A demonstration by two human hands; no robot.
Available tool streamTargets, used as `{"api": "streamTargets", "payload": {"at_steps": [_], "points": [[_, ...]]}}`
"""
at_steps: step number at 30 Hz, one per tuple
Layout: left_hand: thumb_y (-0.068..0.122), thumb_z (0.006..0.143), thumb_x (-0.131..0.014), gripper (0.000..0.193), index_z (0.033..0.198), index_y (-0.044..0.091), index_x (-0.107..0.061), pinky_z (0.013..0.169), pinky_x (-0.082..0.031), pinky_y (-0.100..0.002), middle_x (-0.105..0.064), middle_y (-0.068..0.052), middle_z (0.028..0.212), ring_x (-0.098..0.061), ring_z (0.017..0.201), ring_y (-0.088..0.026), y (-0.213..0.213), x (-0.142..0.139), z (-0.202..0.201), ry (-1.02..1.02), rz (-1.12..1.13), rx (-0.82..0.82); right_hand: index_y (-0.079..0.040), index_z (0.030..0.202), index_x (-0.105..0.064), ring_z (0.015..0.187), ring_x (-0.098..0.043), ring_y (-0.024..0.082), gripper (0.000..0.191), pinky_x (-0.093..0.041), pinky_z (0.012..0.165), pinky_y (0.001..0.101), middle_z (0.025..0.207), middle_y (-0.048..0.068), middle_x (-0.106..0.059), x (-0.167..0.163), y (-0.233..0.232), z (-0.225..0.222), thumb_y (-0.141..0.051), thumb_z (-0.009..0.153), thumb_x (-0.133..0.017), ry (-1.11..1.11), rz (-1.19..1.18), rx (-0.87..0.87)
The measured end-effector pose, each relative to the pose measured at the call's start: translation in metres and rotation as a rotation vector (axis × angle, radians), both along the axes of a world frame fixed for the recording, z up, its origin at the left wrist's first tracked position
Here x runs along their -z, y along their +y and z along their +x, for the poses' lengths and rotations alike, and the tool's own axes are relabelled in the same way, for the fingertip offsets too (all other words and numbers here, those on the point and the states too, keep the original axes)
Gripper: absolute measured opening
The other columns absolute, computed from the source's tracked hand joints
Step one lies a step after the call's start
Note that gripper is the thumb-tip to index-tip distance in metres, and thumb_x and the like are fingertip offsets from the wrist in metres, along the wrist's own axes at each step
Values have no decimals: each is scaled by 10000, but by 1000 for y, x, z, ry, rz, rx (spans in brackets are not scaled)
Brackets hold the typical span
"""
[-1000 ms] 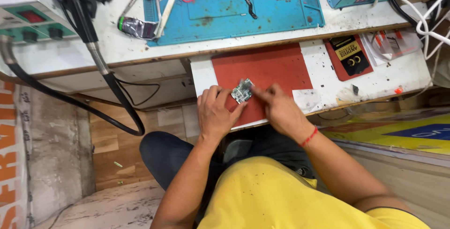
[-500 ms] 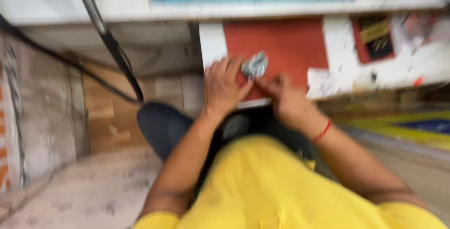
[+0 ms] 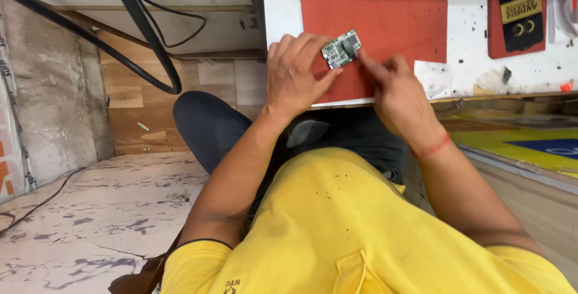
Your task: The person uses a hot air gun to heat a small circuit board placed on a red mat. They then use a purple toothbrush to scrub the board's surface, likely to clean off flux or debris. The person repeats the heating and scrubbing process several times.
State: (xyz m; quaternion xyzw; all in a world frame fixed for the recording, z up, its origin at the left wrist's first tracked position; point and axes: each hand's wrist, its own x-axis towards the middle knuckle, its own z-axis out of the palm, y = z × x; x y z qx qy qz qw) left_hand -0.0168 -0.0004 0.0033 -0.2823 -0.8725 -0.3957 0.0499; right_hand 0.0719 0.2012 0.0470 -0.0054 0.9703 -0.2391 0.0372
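Note:
A small green circuit board (image 3: 341, 49) lies over the near edge of a red mat (image 3: 385, 17) on a white pull-out shelf (image 3: 469, 77). My left hand (image 3: 295, 77) grips the board's left side between thumb and fingers. My right hand (image 3: 394, 92) touches the board's right edge with its fingertips, a red thread around its wrist. My yellow shirt and dark trousers fill the lower part of the view.
A thick black cable (image 3: 141, 35) hangs in a loop under the bench at the left. A black and yellow flat case (image 3: 519, 14) lies on the shelf to the right. Marbled floor (image 3: 90, 222) at the lower left, yellow and blue matting (image 3: 524, 143) at the right.
The camera has tilted down and come closer, so the blue upper bench has left view. Both hands remain on the circuit board at the mat's near edge.

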Motion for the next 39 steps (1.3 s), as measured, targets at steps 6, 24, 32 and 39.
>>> {"api": "streamTargets", "payload": {"at_steps": [6, 24, 32, 39], "points": [[274, 720, -904, 606, 1249, 114, -656, 887, -429, -422, -640, -47, 1146, -605, 1043, -265, 3, -5, 0, 19, 41, -42, -186, 1448, -615, 840, -652, 408, 595, -535, 708, 492, 1069, 207, -605, 8, -9, -15, 16, 889, -569, 34, 26, -124], [294, 725, -880, 507, 1147, 95, -681, 843, -440, -467, -672, -75, 1089, -605, 975, -315, 11, -15, -3, 49, 8, -27, -226, 1472, -568, 846, -673, 414, 556, -553, 724, 481, 1094, 176, -601, 2, -5, -7, -31, 954, -514, 100, -114, 113], [291, 697, -878, 476, 1100, 102, -707, 842, -431, -434, -674, -48, 1038, -600, 951, -283, 13, -28, -6, 34, -8, -25, -227, 1525, -458, 836, -660, 450, 694, -549, 730, 508, 1130, 205, -572, 0, 2, -17, -15, 864, -484, -51, -32, 113], [283, 713, -862, 465, 1113, 103, -707, 850, -436, -430, -673, -53, 1049, -601, 957, -284, 13, -30, -5, 52, -2, -17, -241, 1519, -489, 856, -665, 445, 694, -551, 766, 509, 1143, 214, -566, 2, 4, -13, -5, 868, -447, 24, -91, 118]]}}
